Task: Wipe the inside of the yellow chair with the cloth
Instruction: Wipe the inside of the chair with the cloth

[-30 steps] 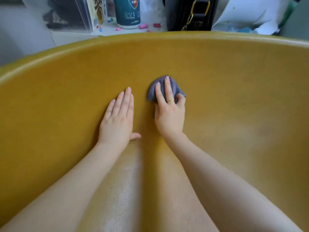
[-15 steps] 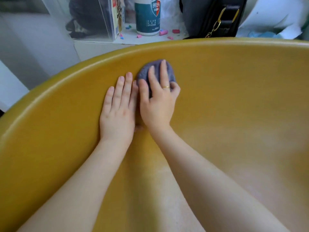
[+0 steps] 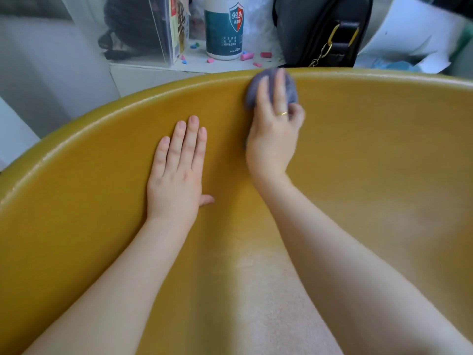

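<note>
My yellow chair (image 3: 371, 155) fills nearly the whole view: a wide curved shell w/ a rounded rim arcing from lower left up to the top right. Its inner wall is a deep mustard colour, matte and faintly grainy; toward the bottom centre the surface turns paler and shinier, w/ a light speckled patch between my forearms.

Behind the rim, a white shelf (image 3: 153, 73) holds the room's clutter. A black bag (image 3: 307, 29) w/ a gold chain clasp stands at the back, right of centre. Left of it, a white-and-teal bottle (image 3: 222, 29) marked "99.9" and a shield badge stands upright. Further left, a clear plastic case (image 3: 143, 26) w/ something dark inside, beside a printed box. White paper sheets (image 3: 409, 34) lie crumpled at far right. Small pink and blue bits (image 3: 247, 56) are scattered round the bottle's base.

My left hand (image 3: 176, 175) lies flat and open on the inner wall, fingers together, thumb tucked out to the side; it holds nothing.

My right hand (image 3: 273, 134), blurred, presses the cloth (image 3: 290, 90) against the wall just under the rim, approx. centre top. Fingers spread over it, gold ring on one; the little fingers curl at the cloth's edge. The grey-purple cloth is bunched, its top edge touching the rim.
</note>
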Available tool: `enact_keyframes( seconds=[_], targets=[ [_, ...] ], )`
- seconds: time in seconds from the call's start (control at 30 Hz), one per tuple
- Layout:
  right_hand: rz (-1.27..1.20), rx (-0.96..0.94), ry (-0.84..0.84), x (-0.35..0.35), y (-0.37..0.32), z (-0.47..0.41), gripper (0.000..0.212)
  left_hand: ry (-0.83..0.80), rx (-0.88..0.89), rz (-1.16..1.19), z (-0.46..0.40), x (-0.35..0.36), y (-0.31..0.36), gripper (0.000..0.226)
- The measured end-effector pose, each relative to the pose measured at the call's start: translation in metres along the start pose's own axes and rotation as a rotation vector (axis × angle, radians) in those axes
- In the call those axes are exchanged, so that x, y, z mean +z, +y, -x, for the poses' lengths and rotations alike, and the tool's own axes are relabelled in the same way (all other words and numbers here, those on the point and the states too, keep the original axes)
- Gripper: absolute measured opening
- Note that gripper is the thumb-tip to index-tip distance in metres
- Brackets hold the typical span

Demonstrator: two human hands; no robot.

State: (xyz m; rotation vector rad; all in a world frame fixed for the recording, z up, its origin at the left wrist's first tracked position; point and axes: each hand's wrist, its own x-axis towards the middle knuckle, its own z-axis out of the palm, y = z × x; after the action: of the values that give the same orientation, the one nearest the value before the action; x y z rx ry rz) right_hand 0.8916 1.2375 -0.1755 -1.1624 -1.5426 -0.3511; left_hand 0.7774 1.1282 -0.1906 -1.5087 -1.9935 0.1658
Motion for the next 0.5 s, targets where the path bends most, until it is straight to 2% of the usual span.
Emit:
enact_keyframes(
  seconds=[0.13,0.27,0.33,0.4,0.5],
  targets=[
    [-0.056,-0.244,-0.156,-0.005,-0.017,0.051,0.042,-0.014,-0.002,-0.021,0.002,-0.006,0.004,0.138],
    [-0.028,-0.388,-0.326,-0.020,0.021,0.030,0.047,-0.038,-0.078,0.060,0.004,-0.023,0.020,0.128],
    [0.069,-0.332,-0.301,-0.028,0.050,0.006,0.046,-0.049,-0.072,0.102,-0.002,-0.032,0.035,0.124],
    [0.157,-0.241,-0.243,-0.041,0.085,-0.016,0.046,-0.119,0.050,0.164,-0.012,-0.037,0.056,0.132],
    [0.275,-0.162,-0.171,-0.062,0.145,-0.027,0.045,-0.121,0.154,0.193,-0.026,-0.034,0.078,0.135]
  ],
)
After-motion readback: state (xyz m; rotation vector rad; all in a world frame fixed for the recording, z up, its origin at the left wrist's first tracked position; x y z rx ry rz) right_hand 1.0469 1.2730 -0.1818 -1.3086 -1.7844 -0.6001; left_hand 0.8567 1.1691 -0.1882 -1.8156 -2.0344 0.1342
